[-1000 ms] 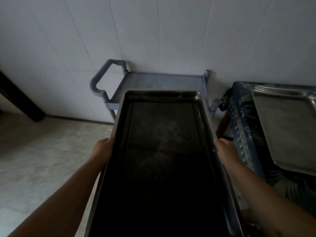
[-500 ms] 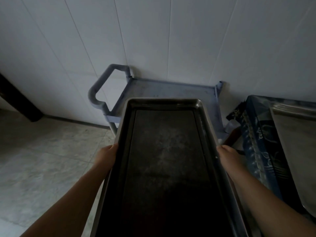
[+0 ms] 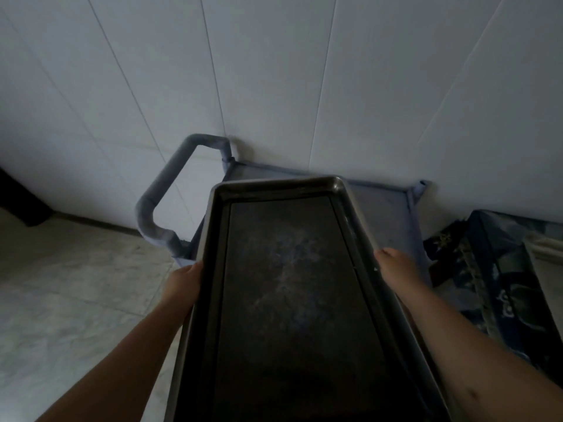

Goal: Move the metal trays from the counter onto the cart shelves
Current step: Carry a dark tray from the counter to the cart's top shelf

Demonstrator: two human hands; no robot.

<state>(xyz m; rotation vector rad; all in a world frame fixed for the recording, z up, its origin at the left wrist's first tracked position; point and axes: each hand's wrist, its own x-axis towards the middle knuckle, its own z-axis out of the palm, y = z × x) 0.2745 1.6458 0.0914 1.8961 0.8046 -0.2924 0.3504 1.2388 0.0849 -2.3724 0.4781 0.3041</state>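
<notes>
Both my left hand [image 3: 184, 283] and right hand [image 3: 396, 268] clasp the dark tray [image 3: 292, 284] by its edges, above the cart [image 3: 387, 205] by the wall.

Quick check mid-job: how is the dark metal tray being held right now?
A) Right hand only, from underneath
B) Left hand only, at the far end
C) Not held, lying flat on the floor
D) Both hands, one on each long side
D: the left hand grips one long edge of the tray and the right hand grips the other, over the cart.
</notes>
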